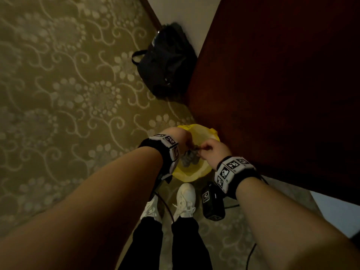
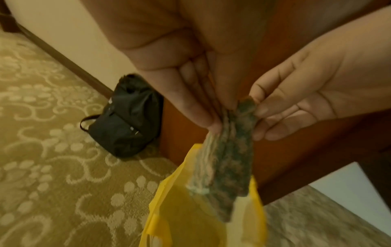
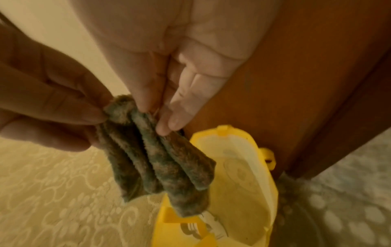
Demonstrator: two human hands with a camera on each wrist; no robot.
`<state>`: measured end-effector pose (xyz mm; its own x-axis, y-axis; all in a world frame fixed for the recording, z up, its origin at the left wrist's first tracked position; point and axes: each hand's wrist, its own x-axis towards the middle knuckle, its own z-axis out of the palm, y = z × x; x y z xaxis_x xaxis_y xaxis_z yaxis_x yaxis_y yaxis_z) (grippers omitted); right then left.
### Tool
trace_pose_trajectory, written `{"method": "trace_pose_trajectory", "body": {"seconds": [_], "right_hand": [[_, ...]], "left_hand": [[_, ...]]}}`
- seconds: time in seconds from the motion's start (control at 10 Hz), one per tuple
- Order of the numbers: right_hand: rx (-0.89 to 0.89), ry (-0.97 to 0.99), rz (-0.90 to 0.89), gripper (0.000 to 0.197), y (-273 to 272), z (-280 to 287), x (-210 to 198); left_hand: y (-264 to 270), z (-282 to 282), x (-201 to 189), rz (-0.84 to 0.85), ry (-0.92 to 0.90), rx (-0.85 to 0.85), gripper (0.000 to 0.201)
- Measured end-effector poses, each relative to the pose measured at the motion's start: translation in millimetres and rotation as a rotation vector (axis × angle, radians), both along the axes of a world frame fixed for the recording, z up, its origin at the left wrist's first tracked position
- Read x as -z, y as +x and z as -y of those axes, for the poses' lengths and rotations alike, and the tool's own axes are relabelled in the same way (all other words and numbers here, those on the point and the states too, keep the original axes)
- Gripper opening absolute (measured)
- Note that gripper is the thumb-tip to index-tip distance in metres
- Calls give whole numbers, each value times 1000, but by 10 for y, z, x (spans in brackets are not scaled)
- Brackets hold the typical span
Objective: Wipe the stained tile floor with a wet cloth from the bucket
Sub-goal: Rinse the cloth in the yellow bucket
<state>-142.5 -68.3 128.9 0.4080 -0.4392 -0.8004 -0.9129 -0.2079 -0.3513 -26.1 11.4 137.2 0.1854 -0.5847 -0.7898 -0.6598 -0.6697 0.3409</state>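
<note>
A grey-green fluffy cloth point(image 1: 190, 158) hangs bunched in folds over a yellow bucket point(image 1: 194, 173) on the floor. My left hand point(image 1: 184, 140) pinches its top edge from the left, and my right hand point(image 1: 206, 150) pinches the same edge from the right. In the left wrist view the left fingertips point(image 2: 212, 124) meet the cloth point(image 2: 228, 158), with the right hand point(image 2: 262, 113) opposite. The right wrist view shows the right fingertips point(image 3: 167, 127) on the cloth point(image 3: 165, 165), which dangles above the bucket's pale inside point(image 3: 243, 175).
A dark wooden panel point(image 1: 272, 75) stands right behind the bucket. A black bag point(image 1: 165, 61) leans at the wall corner. Patterned carpet point(image 1: 58, 94) spreads left. My white shoes point(image 1: 186, 199), a black marker-tagged device point(image 1: 212, 203) and cables lie near the bucket. A pale floor strip point(image 1: 335, 215) shows at right.
</note>
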Motion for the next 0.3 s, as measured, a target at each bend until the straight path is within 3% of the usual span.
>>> {"method": "trace_pose_trajectory", "body": {"seconds": [0.1, 0.2, 0.3], "right_hand": [[8, -11, -6, 19, -17, 106, 553], [-104, -20, -98, 10, -41, 179, 1077], [-173, -8, -141, 19, 12, 227, 1537]], "left_hand": [[48, 83, 535, 13, 14, -63, 31], [81, 147, 1025, 56, 48, -135, 32], [111, 231, 1312, 111, 149, -121, 28]]}}
